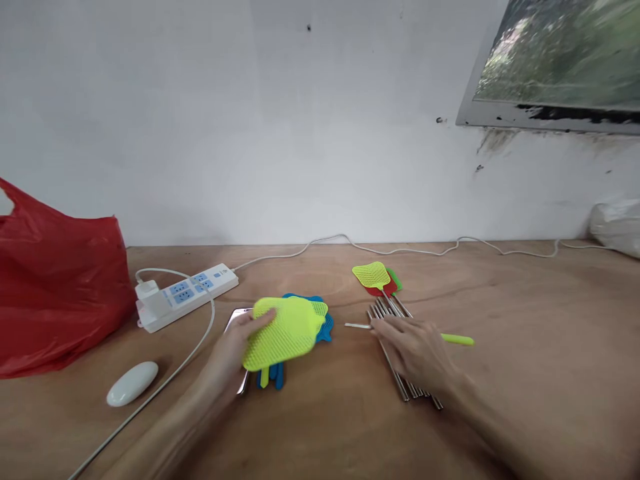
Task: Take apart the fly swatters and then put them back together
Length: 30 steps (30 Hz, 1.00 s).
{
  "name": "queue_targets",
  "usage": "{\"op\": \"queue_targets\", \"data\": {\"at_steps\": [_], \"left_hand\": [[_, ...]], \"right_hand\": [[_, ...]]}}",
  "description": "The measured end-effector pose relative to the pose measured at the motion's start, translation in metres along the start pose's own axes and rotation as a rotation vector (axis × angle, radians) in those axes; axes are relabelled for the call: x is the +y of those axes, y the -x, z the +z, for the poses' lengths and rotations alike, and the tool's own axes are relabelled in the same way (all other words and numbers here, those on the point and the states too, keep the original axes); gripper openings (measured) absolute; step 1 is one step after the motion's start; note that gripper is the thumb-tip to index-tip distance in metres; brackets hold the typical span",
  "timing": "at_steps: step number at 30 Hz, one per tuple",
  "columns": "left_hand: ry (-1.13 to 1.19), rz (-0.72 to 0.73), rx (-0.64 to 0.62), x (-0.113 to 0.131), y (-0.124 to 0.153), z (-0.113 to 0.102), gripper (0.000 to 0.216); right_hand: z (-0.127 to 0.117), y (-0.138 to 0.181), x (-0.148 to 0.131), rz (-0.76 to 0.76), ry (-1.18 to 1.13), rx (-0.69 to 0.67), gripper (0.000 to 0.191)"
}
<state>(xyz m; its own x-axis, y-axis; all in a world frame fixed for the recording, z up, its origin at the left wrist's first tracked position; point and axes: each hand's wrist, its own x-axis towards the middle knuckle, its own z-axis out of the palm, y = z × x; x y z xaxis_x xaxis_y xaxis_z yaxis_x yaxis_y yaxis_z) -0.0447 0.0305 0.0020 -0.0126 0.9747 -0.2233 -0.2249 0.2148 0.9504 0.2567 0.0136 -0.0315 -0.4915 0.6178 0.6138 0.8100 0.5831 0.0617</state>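
Observation:
My left hand [241, 341] grips a yellow-green fly swatter head [283, 333] by its left side, thumb on top. Under and behind it lie blue swatter heads [325, 329], and blue handles [279, 377] show below. My right hand [413, 347] is closed around a thin metal rod [356, 326] with a yellow-green handle [457, 340] on its right end; the rod's tip points left at the swatter head, apart from it. Beneath the right hand lie several loose metal rods [395, 373]. Beyond them are yellow-green [371, 273], red [389, 289] and green [397, 279] swatters.
A white power strip [220, 275] with a plugged-in adapter stands left, its cable [320, 240] running along the wall. Further left are a red plastic bag [60, 287] and a white oval object [133, 384]. A phone-like slab [236, 316] lies partly under my left hand.

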Motion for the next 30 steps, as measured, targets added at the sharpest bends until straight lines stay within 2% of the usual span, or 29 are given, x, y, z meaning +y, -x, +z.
{"op": "queue_targets", "data": {"at_steps": [2,4,6,8,11,14,16,18,24,27,30], "left_hand": [[-0.018,0.145,0.091,0.001,-0.005,-0.004,0.038],[-0.104,0.224,0.063,-0.002,-0.007,-0.004,0.042],[-0.244,0.320,-0.021,-0.007,-0.006,-0.001,0.037],[-0.387,0.448,-0.055,-0.012,-0.004,-0.001,0.031],[-0.522,0.646,0.008,-0.018,-0.002,-0.005,0.023],[-0.512,0.836,0.065,-0.019,-0.002,-0.010,0.014],[-0.522,0.932,0.053,-0.020,-0.004,-0.013,0.006],[-0.639,0.984,0.010,-0.023,-0.008,-0.014,0.005],[-1.165,1.006,-0.071,-0.033,-0.023,-0.019,0.034],[-1.293,1.050,-0.067,-0.035,-0.023,-0.018,0.045],[-1.356,1.159,-0.172,-0.035,-0.015,-0.011,0.044]], "right_hand": [[0.003,0.001,0.005,0.126,0.002,0.024,0.023],[0.008,0.001,0.006,0.177,-0.005,0.022,0.024],[0.013,0.000,0.001,0.159,-0.036,0.011,0.024],[0.017,-0.001,-0.005,0.126,-0.065,0.013,0.024],[0.018,0.000,-0.009,0.129,-0.079,0.036,0.023],[0.015,0.001,-0.008,0.160,-0.085,0.064,0.023],[0.014,0.002,-0.007,0.176,-0.094,0.072,0.024],[0.014,0.002,-0.009,0.200,-0.107,0.065,0.025],[0.017,0.004,-0.014,0.234,-0.148,0.037,0.025],[0.016,0.003,-0.015,0.235,-0.156,0.029,0.026],[0.016,0.003,-0.015,0.233,-0.160,0.031,0.026]]}}
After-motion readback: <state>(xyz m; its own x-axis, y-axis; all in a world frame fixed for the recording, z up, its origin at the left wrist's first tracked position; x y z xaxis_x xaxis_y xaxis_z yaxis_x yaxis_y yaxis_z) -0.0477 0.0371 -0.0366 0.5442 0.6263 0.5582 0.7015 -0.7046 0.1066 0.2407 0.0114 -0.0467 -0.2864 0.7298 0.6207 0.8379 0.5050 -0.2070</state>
